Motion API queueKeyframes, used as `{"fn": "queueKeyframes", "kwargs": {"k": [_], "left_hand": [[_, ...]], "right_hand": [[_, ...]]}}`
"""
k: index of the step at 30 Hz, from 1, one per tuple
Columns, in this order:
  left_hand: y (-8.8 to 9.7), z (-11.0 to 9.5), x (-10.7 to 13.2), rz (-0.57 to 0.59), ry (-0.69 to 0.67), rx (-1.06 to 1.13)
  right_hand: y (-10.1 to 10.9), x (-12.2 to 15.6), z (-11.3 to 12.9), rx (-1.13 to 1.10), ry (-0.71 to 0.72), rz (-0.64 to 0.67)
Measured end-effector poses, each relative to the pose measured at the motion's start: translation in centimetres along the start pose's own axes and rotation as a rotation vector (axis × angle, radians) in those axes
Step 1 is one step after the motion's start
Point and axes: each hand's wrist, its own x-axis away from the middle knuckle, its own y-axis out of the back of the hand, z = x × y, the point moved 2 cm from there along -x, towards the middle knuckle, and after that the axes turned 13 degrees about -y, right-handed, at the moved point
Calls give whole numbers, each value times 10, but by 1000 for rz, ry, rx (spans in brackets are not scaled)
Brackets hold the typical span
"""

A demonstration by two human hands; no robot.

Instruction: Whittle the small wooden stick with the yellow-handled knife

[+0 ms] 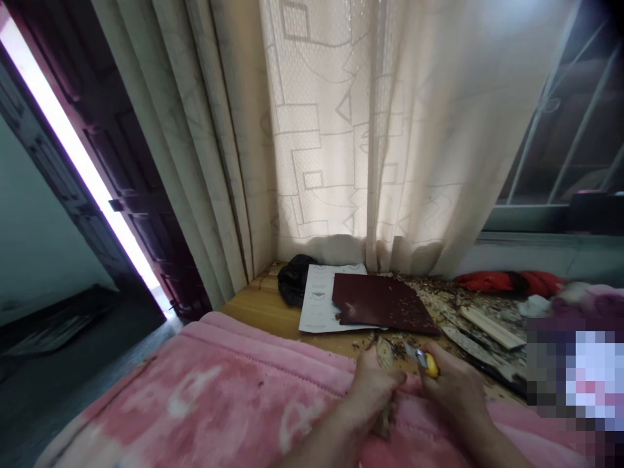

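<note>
Over the pink blanket [273,383], my left hand [373,383] is closed around a pale brown, woody-looking piece [385,355]. One end of it sticks up past the fingers, and a brownish strip shows below the hand; whether both are one piece I cannot tell. My right hand [453,383] grips a yellow utility knife [431,365], its metal end pointing left toward the piece but apart from it. Brown shavings lie on the wooden table just beyond both hands.
On the wooden table [263,315] lie a dark red folder [375,299], white papers [316,305] and a black plastic bag [292,279]. To the right are a long knife [480,354], a pale wooden strip [492,328] and a red bundle [507,282]. Curtains hang behind.
</note>
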Motion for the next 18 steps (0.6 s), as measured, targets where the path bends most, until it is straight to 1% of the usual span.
{"fn": "queueKeyframes", "kwargs": {"k": [5, 7, 11, 15, 18], "left_hand": [[4, 4, 0, -17, 105, -48], [4, 2, 1, -17, 106, -43], [3, -2, 1, -11, 115, -31], [1, -4, 1, 3, 152, -20], [1, -5, 1, 21, 193, -10]], "right_hand": [[0, 0, 1, 8, 4, 25], [2, -1, 2, 19, -1, 50], [5, 0, 8, 42, 29, 146], [7, 2, 12, 52, 95, 155], [7, 2, 13, 49, 111, 180]]}}
